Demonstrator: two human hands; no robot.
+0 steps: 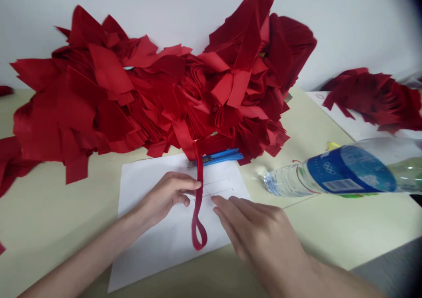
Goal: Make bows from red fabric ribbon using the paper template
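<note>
A narrow red ribbon [199,201] hangs over the white paper sheet [148,241], its lower end folded into a loop. My left hand [173,192] pinches the ribbon partway along, fingertips at its left edge. To the right of the ribbon is my right hand [263,232], palm down, fingers stretched forward. Its fingertips are close to the ribbon but apart from it, and nothing shows in them. Thin drawn lines mark the paper between the hands. Just behind the ribbon lies a blue-handled tool [222,156] with a metal end, partly covered.
A large heap of red fabric strips [158,91] fills the back of the pale table [286,263] against the wall. On the right, a water bottle [349,168] with a blue label lies on its side. Farther back, another red bundle [372,98] rests on paper.
</note>
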